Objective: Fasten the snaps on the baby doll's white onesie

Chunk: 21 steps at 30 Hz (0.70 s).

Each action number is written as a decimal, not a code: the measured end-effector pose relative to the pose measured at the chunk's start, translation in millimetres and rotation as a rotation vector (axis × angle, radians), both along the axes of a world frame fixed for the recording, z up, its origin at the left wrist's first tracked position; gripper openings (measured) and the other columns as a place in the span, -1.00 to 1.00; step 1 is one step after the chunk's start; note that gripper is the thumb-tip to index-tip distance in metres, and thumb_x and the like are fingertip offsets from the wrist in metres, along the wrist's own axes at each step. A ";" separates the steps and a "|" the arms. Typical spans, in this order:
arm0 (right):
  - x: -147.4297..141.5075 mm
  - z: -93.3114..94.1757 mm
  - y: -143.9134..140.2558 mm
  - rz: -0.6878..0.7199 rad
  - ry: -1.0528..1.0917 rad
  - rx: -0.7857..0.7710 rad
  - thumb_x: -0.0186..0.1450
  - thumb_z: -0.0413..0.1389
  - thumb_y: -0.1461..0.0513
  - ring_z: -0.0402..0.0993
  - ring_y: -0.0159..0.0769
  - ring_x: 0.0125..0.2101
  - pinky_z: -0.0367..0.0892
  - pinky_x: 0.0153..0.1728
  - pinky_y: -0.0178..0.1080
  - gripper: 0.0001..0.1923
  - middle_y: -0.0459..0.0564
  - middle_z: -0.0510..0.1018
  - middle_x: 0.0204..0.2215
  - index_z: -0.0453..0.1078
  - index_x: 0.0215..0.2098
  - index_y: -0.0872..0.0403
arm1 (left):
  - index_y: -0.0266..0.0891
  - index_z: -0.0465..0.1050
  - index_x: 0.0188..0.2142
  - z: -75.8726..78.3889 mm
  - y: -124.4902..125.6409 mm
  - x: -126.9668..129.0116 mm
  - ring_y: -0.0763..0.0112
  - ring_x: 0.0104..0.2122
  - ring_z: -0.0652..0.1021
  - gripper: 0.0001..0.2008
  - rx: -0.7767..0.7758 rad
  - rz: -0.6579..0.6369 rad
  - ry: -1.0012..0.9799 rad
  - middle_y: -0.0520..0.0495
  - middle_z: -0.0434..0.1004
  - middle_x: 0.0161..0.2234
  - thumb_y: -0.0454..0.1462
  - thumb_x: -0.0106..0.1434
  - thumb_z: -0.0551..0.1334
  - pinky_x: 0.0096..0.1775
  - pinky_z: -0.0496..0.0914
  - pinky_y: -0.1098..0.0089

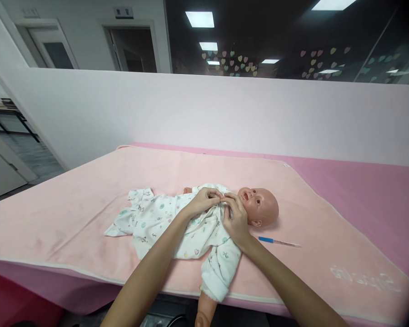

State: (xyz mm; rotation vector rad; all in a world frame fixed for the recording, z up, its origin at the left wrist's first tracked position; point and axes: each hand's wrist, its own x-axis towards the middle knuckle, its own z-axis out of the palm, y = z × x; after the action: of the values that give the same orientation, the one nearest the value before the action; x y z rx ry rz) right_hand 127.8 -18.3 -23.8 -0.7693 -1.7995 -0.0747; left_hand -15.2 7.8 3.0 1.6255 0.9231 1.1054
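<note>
Low in the frame, both forearms reach up and inward from the near edge of the table, meeting over the doll's chest. The left hand (202, 202) is curled, its fingertips pinching the white printed garment (163, 222) at the collar. Just beside it, the right hand (236, 218) bends at the wrist, thumb and fingers gripping the same cloth under the chin. The doll (259, 206) lies on its back on a pink blanket (71, 213), head to the right, one bare leg hanging over the edge. A thin thermometer (278, 242) lies near the head.
</note>
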 end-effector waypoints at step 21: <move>-0.5 1.8 -0.9 -0.043 0.056 0.034 0.25 -0.08 0.40 0.34 -0.33 -0.14 0.32 -0.08 -0.21 -0.79 0.01 0.39 -0.22 0.35 -0.29 0.07 | -0.32 0.41 -0.22 3.2 -4.9 -2.5 0.56 -0.48 0.35 -0.69 -0.024 -0.215 -0.170 0.07 0.35 -0.49 -0.37 -0.04 0.27 -0.37 0.21 0.51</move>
State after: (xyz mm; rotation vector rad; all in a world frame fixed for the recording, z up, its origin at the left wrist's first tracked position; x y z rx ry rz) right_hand 127.3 -19.2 -22.0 -0.7784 -1.7252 -0.1113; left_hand -17.7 2.9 6.2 1.5442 0.6329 1.0597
